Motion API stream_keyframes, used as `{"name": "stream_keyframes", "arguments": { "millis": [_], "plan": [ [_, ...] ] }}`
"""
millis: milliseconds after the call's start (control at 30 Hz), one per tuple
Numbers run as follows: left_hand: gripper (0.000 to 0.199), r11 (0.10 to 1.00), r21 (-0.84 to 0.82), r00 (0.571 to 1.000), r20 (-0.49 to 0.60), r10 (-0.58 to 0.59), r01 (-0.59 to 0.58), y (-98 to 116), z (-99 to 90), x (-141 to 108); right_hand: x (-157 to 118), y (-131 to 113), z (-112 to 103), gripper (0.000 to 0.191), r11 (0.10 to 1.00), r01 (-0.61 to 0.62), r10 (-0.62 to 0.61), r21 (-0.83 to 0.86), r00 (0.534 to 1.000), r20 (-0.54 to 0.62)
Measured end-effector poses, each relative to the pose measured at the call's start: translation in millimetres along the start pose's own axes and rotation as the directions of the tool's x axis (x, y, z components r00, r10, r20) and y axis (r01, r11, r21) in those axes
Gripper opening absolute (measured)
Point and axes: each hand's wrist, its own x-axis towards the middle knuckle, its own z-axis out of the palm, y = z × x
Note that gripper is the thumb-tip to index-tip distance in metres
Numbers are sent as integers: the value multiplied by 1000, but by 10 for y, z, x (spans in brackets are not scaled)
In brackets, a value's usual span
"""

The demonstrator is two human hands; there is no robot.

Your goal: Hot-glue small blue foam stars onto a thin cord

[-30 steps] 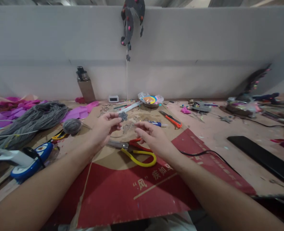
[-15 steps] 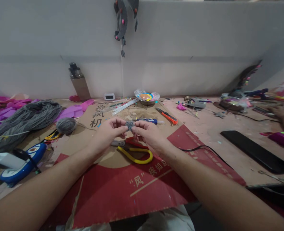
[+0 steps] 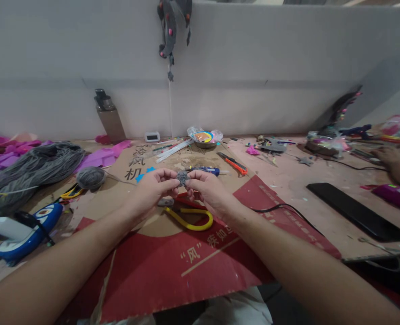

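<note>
A small grey woolly piece, rough and roundish, is pinched between both hands above the cardboard. My left hand grips its left edge with thumb and fingertips. Its right edge is held the same way by my right hand. Just below the hands lie scissors or pliers with yellow and red handles, partly covered by my fingers. Behind my right hand rests a blue tool, largely hidden. An orange utility knife lies farther right.
Red and brown cardboard covers the table's front. To the left are a grey yarn ball, a yarn skein and a blue-white object. A black phone-like slab lies right. Another person's hand is at far right.
The whole view has shifted slightly, so objects sit a little more to the left. Both hands keep their pinch on the grey piece, which looks slightly turned. The other person's hand has moved a little.
</note>
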Motion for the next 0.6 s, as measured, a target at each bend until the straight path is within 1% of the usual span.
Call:
{"name": "stream_keyframes", "arguments": {
  "millis": [133,367,433,500,600],
  "plan": [
    [19,999,28,999,10,-45,45,-17,-2,3,4,20,-13,18,1000,-16,16,8,1000,-6],
    [17,1000,31,1000,-30,-4,5,-50,-48,40,1,5,-1,23,998,-22,17,67,997,77],
    [17,997,71,999,-40,25,-22,-59,-48,39,-11,-5,18,22,999,-19,16,50,998,57],
    [19,994,98,999,-27,45,-43,-68,-37,32,-18,-8,32,19,1000,-4,4,14,1000,21],
    [20,998,60,1000,5,8,-8,-69,-12,17,-9,2,34,15,999,16,-16,-28,1000,-5]
  ]
}}
